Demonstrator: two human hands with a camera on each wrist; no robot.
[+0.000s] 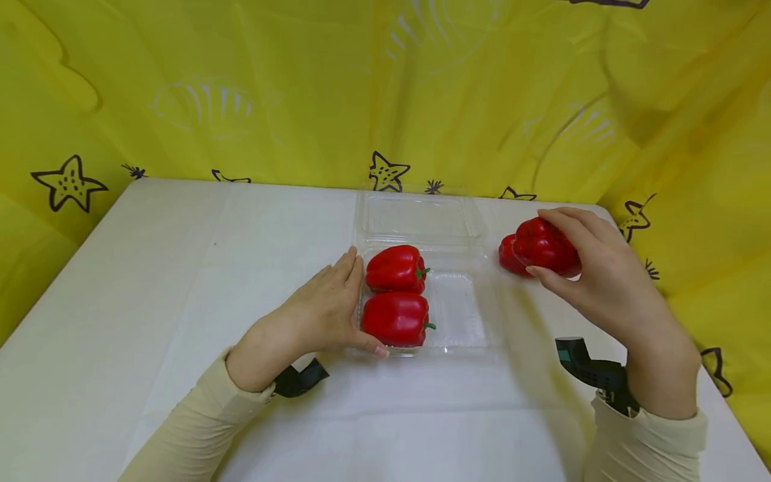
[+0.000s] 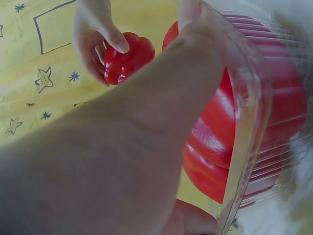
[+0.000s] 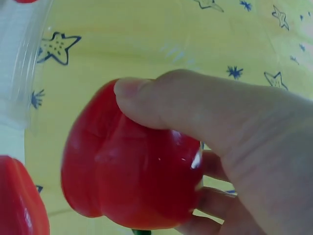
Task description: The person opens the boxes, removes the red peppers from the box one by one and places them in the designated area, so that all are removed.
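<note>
My right hand (image 1: pixel 620 281) grips a red bell pepper (image 1: pixel 545 246), thumb and fingers on opposite sides; the right wrist view shows this pepper (image 3: pixel 132 171) close up, its green stem pointing down. Another red pepper (image 1: pixel 508 256) sits just behind and left of it, partly hidden. Two red bell peppers (image 1: pixel 395 268) (image 1: pixel 394 318) lie one behind the other in the left part of a clear plastic clamshell box (image 1: pixel 460 308). My left hand (image 1: pixel 322 304) rests against the box's left side with straight fingers, its thumb at the front left corner.
The box's clear lid (image 1: pixel 418 217) is folded back toward the rear edge of the white table (image 1: pixel 150 301). A yellow patterned curtain (image 1: pixel 301 87) hangs behind the table and at both sides. Dark wrist mounts (image 1: pixel 596 371) stick out from both wrists.
</note>
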